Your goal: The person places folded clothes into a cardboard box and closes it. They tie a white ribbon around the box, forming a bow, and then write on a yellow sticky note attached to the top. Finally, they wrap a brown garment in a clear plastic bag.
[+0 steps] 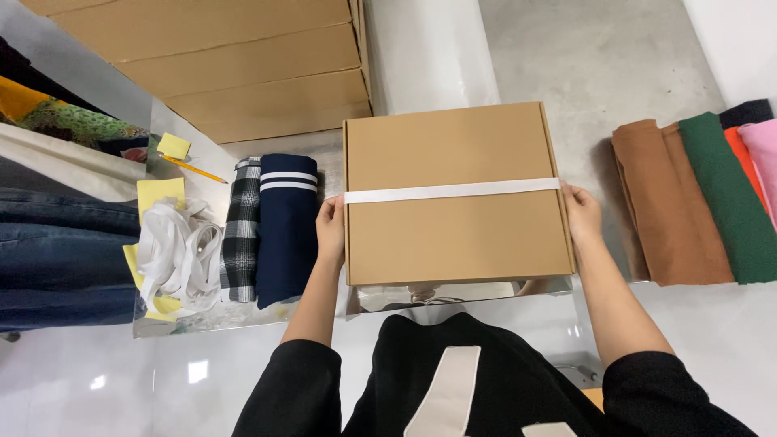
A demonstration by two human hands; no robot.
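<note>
Metal table (595, 162) bare beyond cardboard box (453, 194), hands gripping both sides.

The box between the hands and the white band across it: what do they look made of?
The box looks like brown cardboard, matte, with crisp folded edges. The white band seems a flat woven or elastic strap, though the weave is too fine to tell. The left hand and right hand touch the box sides at the band's ends.
</note>
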